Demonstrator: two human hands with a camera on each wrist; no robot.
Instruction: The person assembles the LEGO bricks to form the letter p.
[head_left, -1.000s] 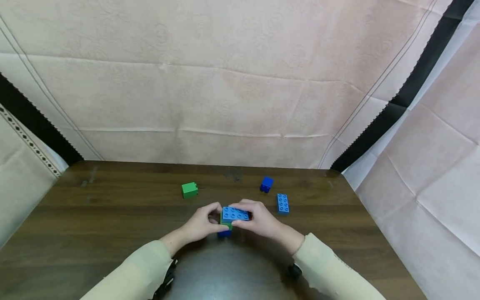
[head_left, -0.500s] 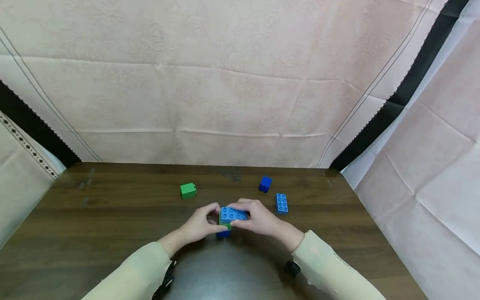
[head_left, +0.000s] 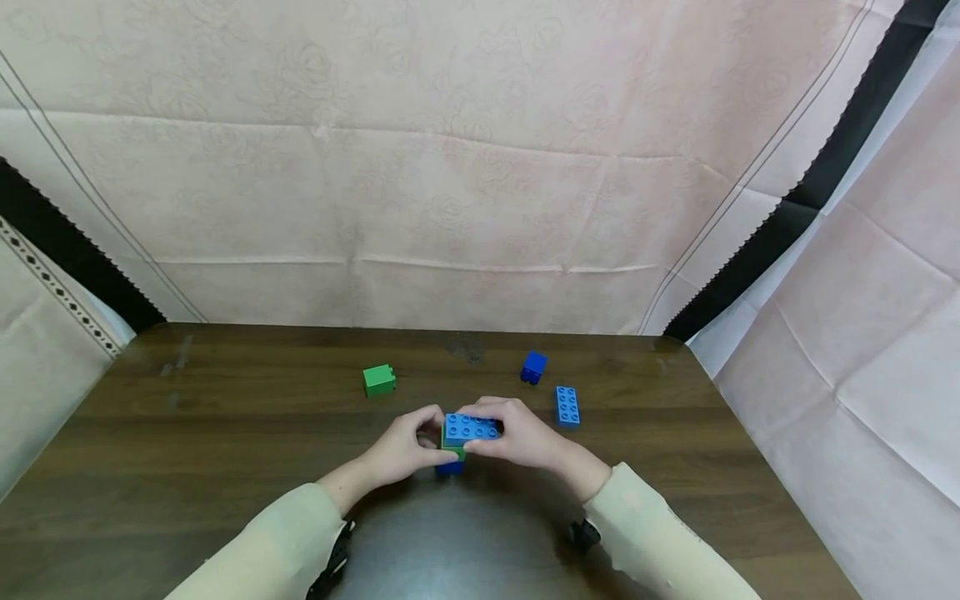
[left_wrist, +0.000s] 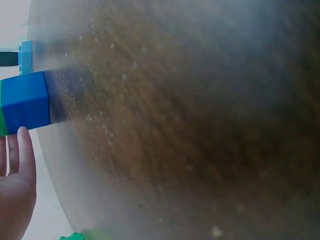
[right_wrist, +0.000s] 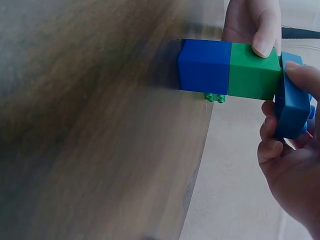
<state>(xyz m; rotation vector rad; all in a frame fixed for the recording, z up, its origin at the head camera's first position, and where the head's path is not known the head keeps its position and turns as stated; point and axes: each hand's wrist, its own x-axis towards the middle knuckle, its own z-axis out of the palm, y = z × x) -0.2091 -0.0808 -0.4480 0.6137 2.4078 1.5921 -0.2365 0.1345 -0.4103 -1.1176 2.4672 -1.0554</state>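
A stack stands on the table: a dark blue block point(right_wrist: 204, 66) at the bottom, a green block point(right_wrist: 254, 72) on it, and a lighter blue eight-stud brick point(head_left: 470, 427) on top, jutting out to the right. The left hand point(head_left: 405, 446) grips the green block, its thumb on the near face in the right wrist view. With thumb and fingers, the right hand point(head_left: 519, 433) pinches the lighter blue brick. In the left wrist view the dark blue block point(left_wrist: 26, 102) is above the left hand's fingertips point(left_wrist: 23, 131).
On the wooden table point(head_left: 225, 417), a loose green block point(head_left: 379, 380) lies behind the left hand. Behind the right hand are a dark blue block point(head_left: 533, 367) and a light blue studded brick point(head_left: 567, 406). Pale cloth point(head_left: 450, 192) hangs beyond the table's far edge.
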